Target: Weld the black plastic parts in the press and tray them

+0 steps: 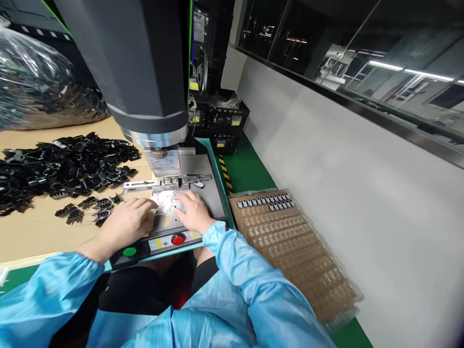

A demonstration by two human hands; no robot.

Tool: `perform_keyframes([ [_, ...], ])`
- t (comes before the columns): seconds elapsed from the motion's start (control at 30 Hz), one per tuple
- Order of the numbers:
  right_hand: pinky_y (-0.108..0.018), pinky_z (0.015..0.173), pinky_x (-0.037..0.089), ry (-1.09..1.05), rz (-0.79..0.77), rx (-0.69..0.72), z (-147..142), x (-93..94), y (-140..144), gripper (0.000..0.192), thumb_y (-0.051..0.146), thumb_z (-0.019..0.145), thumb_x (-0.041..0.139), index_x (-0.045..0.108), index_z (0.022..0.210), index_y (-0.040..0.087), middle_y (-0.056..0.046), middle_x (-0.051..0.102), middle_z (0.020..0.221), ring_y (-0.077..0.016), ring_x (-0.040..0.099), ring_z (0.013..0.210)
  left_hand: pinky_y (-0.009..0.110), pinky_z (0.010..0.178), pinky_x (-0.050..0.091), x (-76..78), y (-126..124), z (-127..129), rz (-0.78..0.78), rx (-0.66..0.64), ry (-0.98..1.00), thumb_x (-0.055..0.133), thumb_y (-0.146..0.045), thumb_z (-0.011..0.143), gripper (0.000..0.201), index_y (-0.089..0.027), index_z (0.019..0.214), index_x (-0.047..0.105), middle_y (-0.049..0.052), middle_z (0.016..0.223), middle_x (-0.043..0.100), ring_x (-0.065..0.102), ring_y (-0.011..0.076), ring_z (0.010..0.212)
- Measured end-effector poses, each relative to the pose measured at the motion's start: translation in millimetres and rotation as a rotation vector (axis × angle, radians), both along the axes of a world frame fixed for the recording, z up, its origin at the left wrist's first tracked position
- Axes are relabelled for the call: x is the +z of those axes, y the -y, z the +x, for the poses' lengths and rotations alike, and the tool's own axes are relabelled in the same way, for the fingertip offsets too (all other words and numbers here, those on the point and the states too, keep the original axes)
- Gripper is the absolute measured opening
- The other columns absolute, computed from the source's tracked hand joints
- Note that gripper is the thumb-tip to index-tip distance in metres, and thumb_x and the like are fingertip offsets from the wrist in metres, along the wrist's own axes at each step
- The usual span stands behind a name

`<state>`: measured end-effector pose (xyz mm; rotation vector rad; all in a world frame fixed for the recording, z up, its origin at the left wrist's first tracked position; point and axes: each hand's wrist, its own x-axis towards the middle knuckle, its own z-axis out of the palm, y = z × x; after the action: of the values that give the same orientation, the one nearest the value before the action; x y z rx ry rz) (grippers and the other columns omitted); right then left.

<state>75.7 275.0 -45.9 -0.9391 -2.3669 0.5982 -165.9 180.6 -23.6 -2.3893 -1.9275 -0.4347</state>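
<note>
Fingertips of both hands, left hand [126, 223] and right hand [192, 210], press narrowly on the metal fixture [166, 203] beneath the press head [145, 72]; seat it flat, palms low

Press head [141, 72] cut off by top edge. Fixture [165, 203] partly hidden under left hand [126, 222] and right hand [192, 210]; any held part too small to tell. Bag [32, 87], far left, cropped.

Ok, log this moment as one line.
left hand on fixture plate | right hand on same plate | press head raised | black parts piled left
</note>
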Motion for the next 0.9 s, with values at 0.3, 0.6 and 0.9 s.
perform_keyframes([
  [0.3,-0.042,0.113,0.049,0.161,0.088,-0.013,-36,-11.9,7,0.027,0.025,0.102,0.073,0.071,0.128,0.022,-0.010,0.064,0.130,-0.0277,0.056,0.125,0.049,0.085,0.049,-25.8,-3,13,-0.002,0.005,-0.058,0.052,-0.045,0.107,0.034,-0.024,0.112,0.079,0.012,0.117,0.075,0.067,0.0333,0.101],
  [0.6,-0.042,0.103,0.051,0.142,0.142,-0.064,-26,-18.1,7,0.015,0.023,0.110,0.059,0.073,0.114,0.021,-0.011,0.067,0.117,-0.0279,0.058,0.113,0.047,0.078,0.046,-21.6,-11,7,0.082,-0.138,-0.043,0.051,-0.034,0.108,0.030,-0.023,0.090,0.073,0.013,0.094,0.072,0.064,0.0319,0.091],
  [0.9,-0.038,0.100,0.051,0.114,0.158,-0.068,-6,-16.0,3,0.021,0.020,0.109,0.057,0.072,0.124,0.023,-0.009,0.067,0.116,-0.0260,0.059,0.109,0.048,0.086,0.048,-15.9,-2,-4,0.203,-0.221,-0.099,0.054,-0.025,0.108,0.019,-0.020,0.105,0.072,0.014,0.104,0.073,0.064,0.0321,0.095],
])
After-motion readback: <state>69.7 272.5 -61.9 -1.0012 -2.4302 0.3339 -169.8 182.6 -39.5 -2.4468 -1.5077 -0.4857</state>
